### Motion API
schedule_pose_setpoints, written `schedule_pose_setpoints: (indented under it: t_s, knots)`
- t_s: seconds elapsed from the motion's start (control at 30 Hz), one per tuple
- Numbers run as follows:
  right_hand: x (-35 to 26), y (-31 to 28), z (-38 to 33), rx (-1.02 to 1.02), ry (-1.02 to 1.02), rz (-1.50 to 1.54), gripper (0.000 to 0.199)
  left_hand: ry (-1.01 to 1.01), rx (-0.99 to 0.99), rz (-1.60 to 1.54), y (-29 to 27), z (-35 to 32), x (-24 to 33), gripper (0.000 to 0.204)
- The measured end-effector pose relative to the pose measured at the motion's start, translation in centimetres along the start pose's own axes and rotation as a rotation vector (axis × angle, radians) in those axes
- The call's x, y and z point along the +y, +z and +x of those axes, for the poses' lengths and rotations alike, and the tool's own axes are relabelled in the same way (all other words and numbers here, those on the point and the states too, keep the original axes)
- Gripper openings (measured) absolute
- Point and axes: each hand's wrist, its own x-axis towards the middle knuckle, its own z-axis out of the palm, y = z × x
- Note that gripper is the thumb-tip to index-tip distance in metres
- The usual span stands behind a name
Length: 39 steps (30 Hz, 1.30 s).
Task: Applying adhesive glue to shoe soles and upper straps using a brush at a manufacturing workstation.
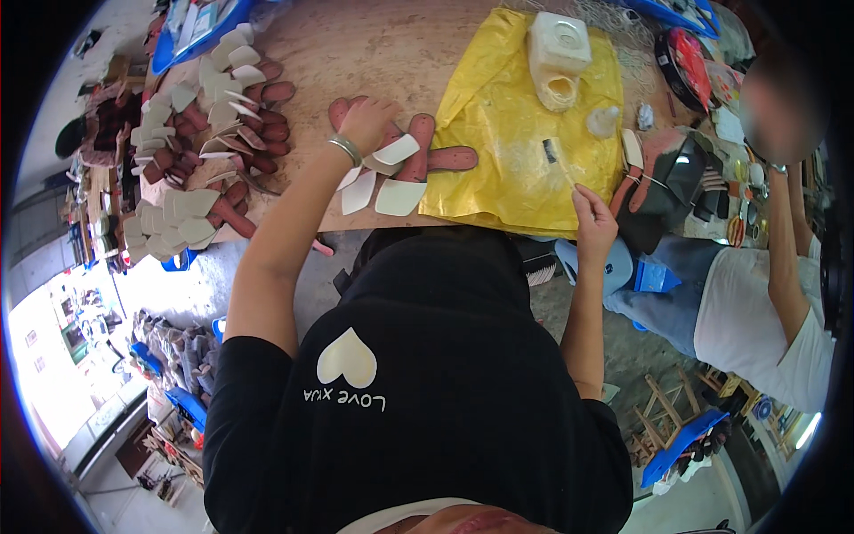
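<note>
Black shirt (427, 356) nearest. Left to right: sole pile (258, 133) along the left end of the table (347, 44). Left hand (366, 129) has fingers bent over the fanned soles (421, 147) by the front edge; can't tell if it's pinching one. Yellow sheet (476, 116) runs back from the front edge, jug (556, 58) on its far end. Right hand (594, 215) pinches a brush (562, 166) over the sheet. Progress, my guess: mid-batch, fanned soles unfinished; can't tell which piled ones are done or left.

Reddish, white-ended insoles (422, 132) fanned; brush (551, 155) over yellow sheet (489, 107).
</note>
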Motion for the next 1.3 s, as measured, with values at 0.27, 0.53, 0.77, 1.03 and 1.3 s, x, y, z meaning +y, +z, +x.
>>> schedule_pose_setpoints:
  t_s: [0.27, 0.53, 0.77, 1.03, 1.3]
  knots:
    - [0.0, -1.6, -1.4, 0.005, 0.013, 0.004, 0.020, 0.230, -0.263, 0.326, 3.2, 1.5, -4.0, 0.044]
    - [1.3, 0.0, 4.3, 0.064, -0.046, -0.140, 0.023, 0.110, -0.380, 0.214, -3.7, 3.2, -4.3, 0.034]
    - [1.3, 3.6, 14.3, 0.137, -0.079, -0.641, 0.027, -0.571, -0.104, -0.993, -10.1, 0.4, 0.8, 0.025]
    - [2.4, 5.7, 18.9, 0.028, -0.227, -0.955, 0.022, -0.565, -0.484, -1.963, -8.5, -1.5, 10.7, 0.038]
    - [2.6, 3.1, 14.4, 0.036, -0.326, -0.942, 0.018, -0.739, -0.320, -2.304, -5.4, 0.4, 17.4, 0.040]
